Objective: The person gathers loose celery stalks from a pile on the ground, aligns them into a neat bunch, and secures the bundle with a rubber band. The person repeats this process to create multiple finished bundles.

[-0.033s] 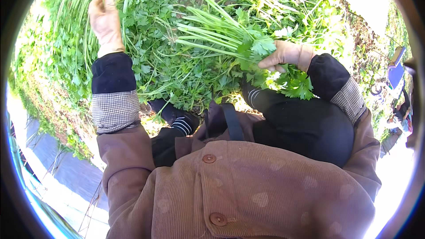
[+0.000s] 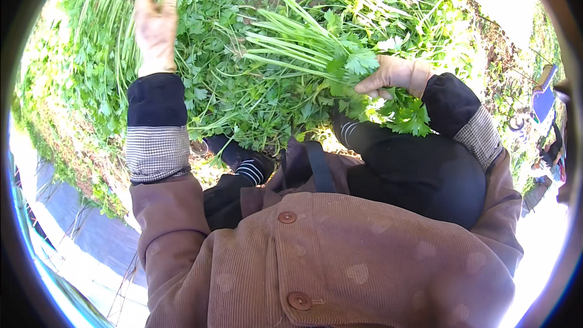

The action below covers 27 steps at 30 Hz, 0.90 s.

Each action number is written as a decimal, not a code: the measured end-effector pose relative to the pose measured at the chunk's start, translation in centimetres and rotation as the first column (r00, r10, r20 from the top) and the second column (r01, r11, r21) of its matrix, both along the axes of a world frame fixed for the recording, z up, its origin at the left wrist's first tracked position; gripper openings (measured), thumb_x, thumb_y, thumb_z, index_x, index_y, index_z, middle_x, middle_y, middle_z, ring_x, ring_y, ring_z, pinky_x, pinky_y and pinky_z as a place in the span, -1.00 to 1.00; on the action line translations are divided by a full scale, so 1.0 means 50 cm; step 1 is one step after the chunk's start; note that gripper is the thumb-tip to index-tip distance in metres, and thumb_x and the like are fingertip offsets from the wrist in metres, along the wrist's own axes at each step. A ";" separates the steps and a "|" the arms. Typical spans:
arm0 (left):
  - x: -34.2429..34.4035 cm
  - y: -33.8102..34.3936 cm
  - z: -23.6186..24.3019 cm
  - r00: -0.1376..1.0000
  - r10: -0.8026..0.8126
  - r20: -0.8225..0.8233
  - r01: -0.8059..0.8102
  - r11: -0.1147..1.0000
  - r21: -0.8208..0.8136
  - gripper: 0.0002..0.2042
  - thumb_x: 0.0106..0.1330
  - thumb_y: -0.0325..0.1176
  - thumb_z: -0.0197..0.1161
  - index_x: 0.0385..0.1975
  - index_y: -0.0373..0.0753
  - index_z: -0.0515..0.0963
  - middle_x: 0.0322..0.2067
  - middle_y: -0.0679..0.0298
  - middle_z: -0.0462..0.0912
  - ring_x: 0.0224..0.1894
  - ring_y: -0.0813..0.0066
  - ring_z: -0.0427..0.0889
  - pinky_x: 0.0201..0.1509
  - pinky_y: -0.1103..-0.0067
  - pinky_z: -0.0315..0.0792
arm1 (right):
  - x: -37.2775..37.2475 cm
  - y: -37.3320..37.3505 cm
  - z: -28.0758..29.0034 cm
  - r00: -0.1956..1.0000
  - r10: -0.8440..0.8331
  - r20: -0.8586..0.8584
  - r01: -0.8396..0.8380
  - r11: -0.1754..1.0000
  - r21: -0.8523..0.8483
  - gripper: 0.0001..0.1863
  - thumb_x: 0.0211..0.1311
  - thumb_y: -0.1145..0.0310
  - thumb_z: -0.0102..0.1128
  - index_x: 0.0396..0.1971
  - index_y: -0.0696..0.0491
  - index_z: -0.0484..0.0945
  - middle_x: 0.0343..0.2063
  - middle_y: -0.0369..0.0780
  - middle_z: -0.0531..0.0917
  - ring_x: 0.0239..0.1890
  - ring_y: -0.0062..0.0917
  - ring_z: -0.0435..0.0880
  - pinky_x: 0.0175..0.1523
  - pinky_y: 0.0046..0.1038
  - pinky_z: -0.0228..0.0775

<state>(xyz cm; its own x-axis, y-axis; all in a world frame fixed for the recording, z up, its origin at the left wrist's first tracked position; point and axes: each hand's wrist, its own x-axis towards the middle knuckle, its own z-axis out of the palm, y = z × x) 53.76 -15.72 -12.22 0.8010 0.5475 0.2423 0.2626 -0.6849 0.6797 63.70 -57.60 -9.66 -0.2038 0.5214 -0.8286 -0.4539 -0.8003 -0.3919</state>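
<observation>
A bunch of pale celery-like stalks with leafy tops (image 2: 291, 45) is held in my right hand (image 2: 392, 76), its fingers wrapped round the leafy end, stems pointing left. My left hand (image 2: 155, 30) is raised at the upper left over the bed of cut greens (image 2: 225, 79), its fingers curled near some thin stems; whatever they hold, if anything, is too small or blurred to make out.
My bent legs and striped dark shoes (image 2: 249, 170) sit at the edge of the greens. A grey-blue sheet (image 2: 91, 237) with thin rods lies at the lower left. Blue and dark items (image 2: 543, 100) lie at the far right.
My left hand has shifted slightly right and up. My right hand and its bunch have barely moved.
</observation>
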 end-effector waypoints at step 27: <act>-0.013 -0.339 -0.081 0.914 -0.399 0.076 0.389 0.807 -0.445 -0.92 0.32 -0.40 0.32 -0.24 -0.18 0.61 -0.41 0.28 0.69 -0.34 0.37 0.66 -0.19 0.48 0.57 | -0.002 0.000 0.006 0.996 -0.085 -0.029 0.085 0.996 -0.022 -0.62 0.19 0.20 0.48 -0.13 0.09 0.57 -0.58 -0.32 0.62 -0.68 -0.70 0.46 -0.52 -0.64 0.29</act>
<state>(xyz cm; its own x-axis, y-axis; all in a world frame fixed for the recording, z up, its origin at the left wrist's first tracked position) 53.09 -32.65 -16.27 0.9732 0.2277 0.0335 0.0523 -0.3606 0.9313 63.58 -57.60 -9.36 -0.1846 0.5206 -0.8336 -0.5322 -0.7660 -0.3606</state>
